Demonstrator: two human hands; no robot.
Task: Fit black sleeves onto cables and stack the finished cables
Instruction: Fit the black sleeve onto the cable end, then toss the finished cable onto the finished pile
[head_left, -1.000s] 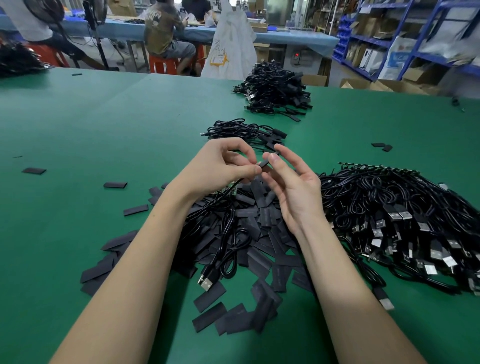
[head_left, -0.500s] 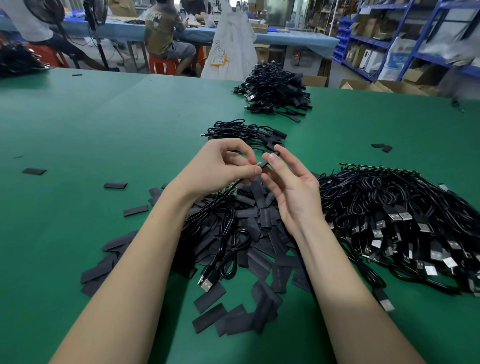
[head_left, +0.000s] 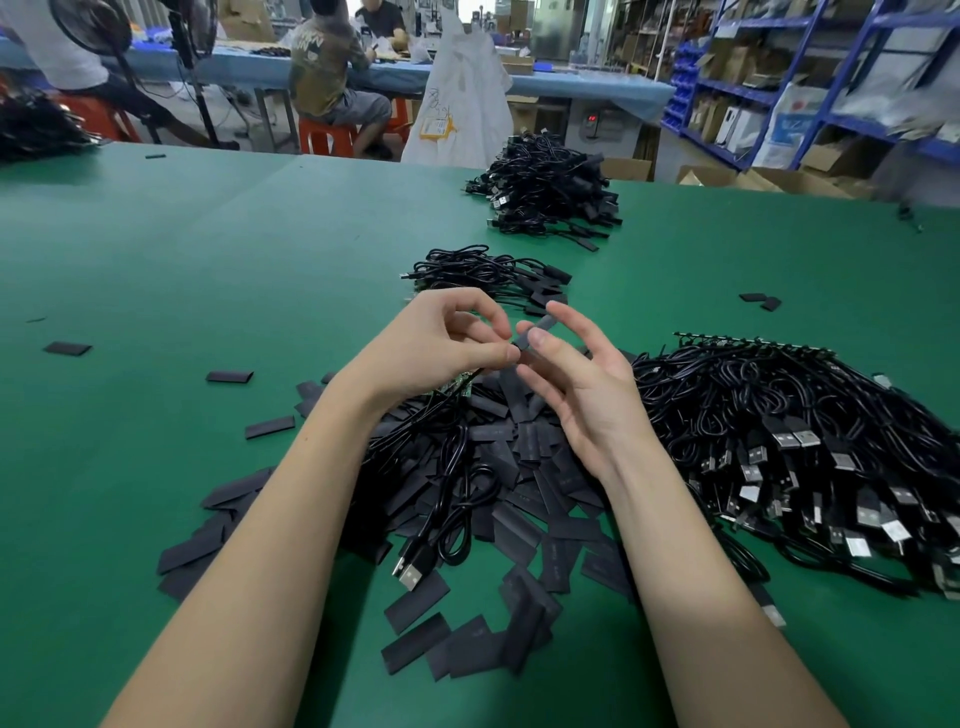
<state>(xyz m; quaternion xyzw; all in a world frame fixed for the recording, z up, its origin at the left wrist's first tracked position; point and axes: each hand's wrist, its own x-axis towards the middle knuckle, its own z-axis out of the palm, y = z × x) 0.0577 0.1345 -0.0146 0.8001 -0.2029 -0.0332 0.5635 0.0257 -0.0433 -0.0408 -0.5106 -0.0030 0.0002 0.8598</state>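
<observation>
Above loose sleeves (head_left: 498, 467), hands (head_left: 519, 358) pinch sleeve (head_left: 540, 330).

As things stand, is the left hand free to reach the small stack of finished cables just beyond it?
Probably not yet. The green table between is bare, but the left hand pinches the cable end while the right hand holds the sleeve; the finished stack lies just beyond.

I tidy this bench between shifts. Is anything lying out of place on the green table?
Yes. A few black sleeves have strayed from the main sleeve pile: one at far left, another nearer the pile, and a pair beyond the unsleeved cables. Nothing looks damaged.
</observation>
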